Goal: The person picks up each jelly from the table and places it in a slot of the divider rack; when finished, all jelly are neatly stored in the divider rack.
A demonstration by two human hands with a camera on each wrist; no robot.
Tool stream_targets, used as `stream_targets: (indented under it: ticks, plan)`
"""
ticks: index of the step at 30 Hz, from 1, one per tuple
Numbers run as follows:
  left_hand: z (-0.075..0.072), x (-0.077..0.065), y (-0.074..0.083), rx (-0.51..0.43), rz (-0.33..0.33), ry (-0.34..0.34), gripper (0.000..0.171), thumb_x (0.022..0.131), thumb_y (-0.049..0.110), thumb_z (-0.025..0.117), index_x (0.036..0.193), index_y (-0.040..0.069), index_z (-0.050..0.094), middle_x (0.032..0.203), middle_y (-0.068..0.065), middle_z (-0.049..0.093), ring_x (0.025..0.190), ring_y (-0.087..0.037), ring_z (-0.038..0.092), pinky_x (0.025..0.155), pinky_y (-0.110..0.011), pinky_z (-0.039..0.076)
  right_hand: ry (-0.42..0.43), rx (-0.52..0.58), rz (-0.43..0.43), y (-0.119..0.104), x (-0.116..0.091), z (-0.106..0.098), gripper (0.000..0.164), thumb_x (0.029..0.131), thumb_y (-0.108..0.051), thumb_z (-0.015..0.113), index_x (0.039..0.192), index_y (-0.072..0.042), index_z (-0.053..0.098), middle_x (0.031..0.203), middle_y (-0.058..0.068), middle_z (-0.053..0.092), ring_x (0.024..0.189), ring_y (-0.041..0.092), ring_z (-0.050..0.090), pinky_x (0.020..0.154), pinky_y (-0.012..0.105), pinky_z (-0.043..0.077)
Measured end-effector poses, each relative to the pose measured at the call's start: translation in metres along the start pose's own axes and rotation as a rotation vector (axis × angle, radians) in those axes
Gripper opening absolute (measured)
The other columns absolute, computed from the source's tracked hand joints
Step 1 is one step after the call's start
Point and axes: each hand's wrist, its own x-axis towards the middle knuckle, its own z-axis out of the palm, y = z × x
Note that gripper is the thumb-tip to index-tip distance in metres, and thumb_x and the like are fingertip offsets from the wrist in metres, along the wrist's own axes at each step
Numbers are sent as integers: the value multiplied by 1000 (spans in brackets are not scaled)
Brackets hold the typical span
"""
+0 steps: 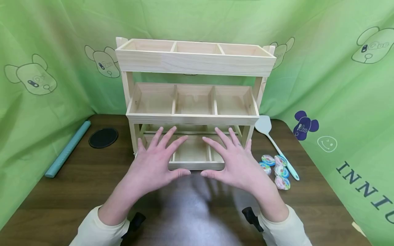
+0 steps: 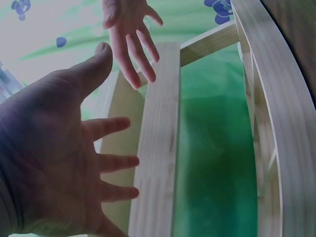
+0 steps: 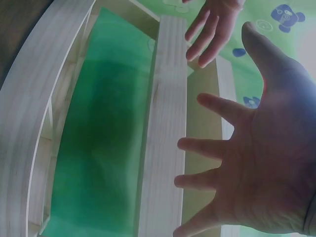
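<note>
Both hands are held out with fingers spread in front of a pale wooden three-tier rack [image 1: 197,63], and neither holds anything. My left hand [image 1: 154,160] overlaps the left part of the rack's bottom tier [image 1: 192,165] in the head view. Mirroring it, my right hand [image 1: 237,162] overlaps the right part. The thumbs point toward each other with a small gap between them. In the left wrist view the left hand [image 2: 54,143] has its fingers apart near a wooden board [image 2: 160,138]. The right wrist view shows the right hand [image 3: 266,143] likewise spread beside a board [image 3: 165,128].
On the right lie a white spatula [image 1: 277,147] and several small round colourful packets [image 1: 280,171]. A teal roll [image 1: 68,148] and a black disc [image 1: 103,137] are at the left. Green printed cloth [image 1: 197,17] hangs around the brown table [image 1: 77,201].
</note>
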Motion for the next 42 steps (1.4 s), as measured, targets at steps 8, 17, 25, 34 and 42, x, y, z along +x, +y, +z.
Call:
stream_targets:
  ticks: [8, 17, 25, 34, 42]
  plan:
    - [8, 6, -12, -234, 23, 83, 77, 88, 54, 75, 153, 27, 44, 164, -5, 29, 149, -37, 25, 102, -80, 24, -46, 45, -20, 4, -1, 1, 90, 81, -78, 62, 157, -39, 35, 167, 3, 21, 150, 44, 15, 102, 83, 12]
    - [16, 10, -41, -525, 33, 177, 58, 95, 26, 74, 146, 11, 50, 156, -10, 42, 142, -30, 38, 113, -54, 33, -117, 73, -9, 12, -4, 10, 86, 82, -74, 66, 154, -34, 42, 165, 6, 27, 149, 44, 20, 108, 77, 15]
    - [31, 2, -76, -591, -53, 283, 42, 97, 14, 69, 136, 5, 57, 136, -13, 57, 125, -32, 52, 93, -52, 49, -105, 108, -40, 39, -11, 24, 80, 86, -64, 70, 151, -22, 49, 161, 13, 33, 147, 40, 28, 112, 67, 25]
    - [49, 3, -111, -596, -173, 579, 19, 92, -4, 66, 111, -3, 67, 100, -16, 62, 87, -22, 57, 69, -22, 47, -69, 250, 31, 70, -20, 25, 61, 94, -40, 73, 144, -9, 55, 154, 20, 42, 140, 41, 40, 111, 57, 35]
    - [60, 3, -131, -573, -311, 727, 15, 90, -8, 63, 105, -6, 65, 95, -16, 59, 81, -15, 52, 65, -14, 38, -16, 263, 77, 97, -33, 24, 49, 97, -34, 71, 135, -6, 62, 143, 16, 55, 133, 36, 50, 107, 54, 40]
